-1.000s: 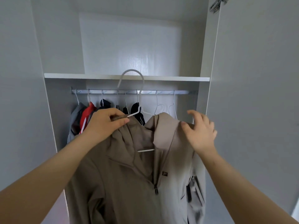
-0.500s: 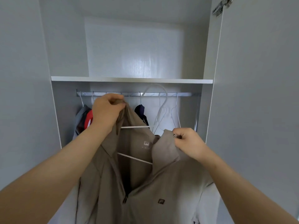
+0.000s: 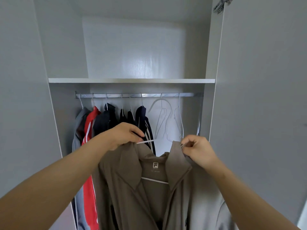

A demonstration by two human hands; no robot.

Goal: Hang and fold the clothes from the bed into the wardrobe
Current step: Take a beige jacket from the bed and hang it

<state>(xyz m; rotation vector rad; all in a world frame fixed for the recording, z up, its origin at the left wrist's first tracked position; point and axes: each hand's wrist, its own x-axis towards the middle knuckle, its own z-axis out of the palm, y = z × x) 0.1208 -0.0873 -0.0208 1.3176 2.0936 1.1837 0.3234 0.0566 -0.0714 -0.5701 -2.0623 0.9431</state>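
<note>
We see a taupe zip-front jacket (image 3: 132, 188) with a small white logo label inside the neck. It is draped open over a white hanger (image 3: 146, 141) and held up before the open wardrobe (image 3: 66, 47), just below the rail (image 3: 132, 95) and beside the dark garments (image 3: 108, 120) hanging there. The left hand (image 3: 123, 135), arm stretched forward, pinches the jacket's shoulder together with the hanger's arm. The right hand (image 3: 197, 150), fingers curled, grips the collar's other side. The hanger's hook is blurred near the rail; we cannot tell whether it is on.
</note>
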